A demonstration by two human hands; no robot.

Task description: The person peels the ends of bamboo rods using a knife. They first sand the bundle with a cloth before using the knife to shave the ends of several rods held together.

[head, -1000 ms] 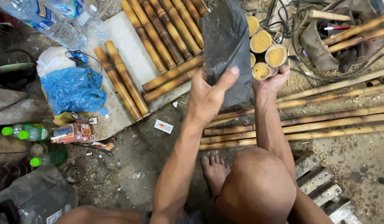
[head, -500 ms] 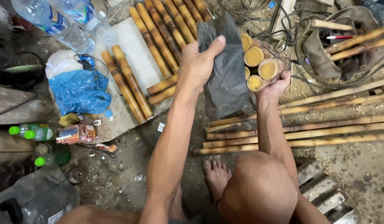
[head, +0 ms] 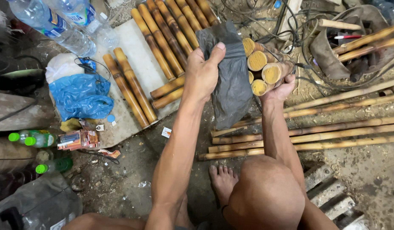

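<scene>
Bamboo, a bundle of short cut pieces (head: 263,70), cupped from below in the right hand (head: 283,88), fingers curled up around the lowest ends so the pale round faces look toward the camera. Over on the left hand (head: 203,74), the grip is tight: thumb and fingers pinched shut on the top edge of a dark grey plastic bag (head: 230,81), which hangs slack below that pinch and drapes against the near side of the bundle.

And here's the change: a second ago the bag was held high and flat, well above the bundle, half hiding it. Half a second ago it had dropped alongside. Now the left hand has come lower and closer still, the bag bunched up and touching the bamboo ends, with more of those cut faces showing just beyond the pinch. The right hand has barely shifted, keeping the bundle steady throughout. By the look of it, bag and bundle are being brought together, the plastic working around or under the pieces, though I cannot tell whether its mouth is open.

Further out from the left grip lie longer bamboo sections (head: 163,42) on a pale board (head: 133,47); beyond the right wrist, thin bamboo poles (head: 316,127) stretch across the dirt floor (head: 133,179)
</scene>
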